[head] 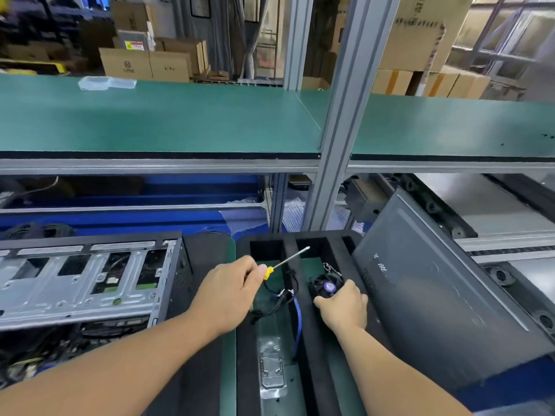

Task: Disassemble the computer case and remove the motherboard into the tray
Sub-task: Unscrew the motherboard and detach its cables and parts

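Holding a screwdriver (271, 266) left (227, 295) and a fan (327, 286) right (345, 307) over the tray (306, 340), we kept the case (90, 280) leftward.

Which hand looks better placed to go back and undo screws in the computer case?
Probably the left hand: it already grips the yellow-handled screwdriver and is on the side of the open computer case. The right hand is holding the fan at the foam tray.

No text could be read with certainty: a round logo on a cardboard box (126, 66) at the upper left, a red-and-yellow label (134, 45) behind it and dark print on a large carton (417, 24) at the upper right were all too blurred.
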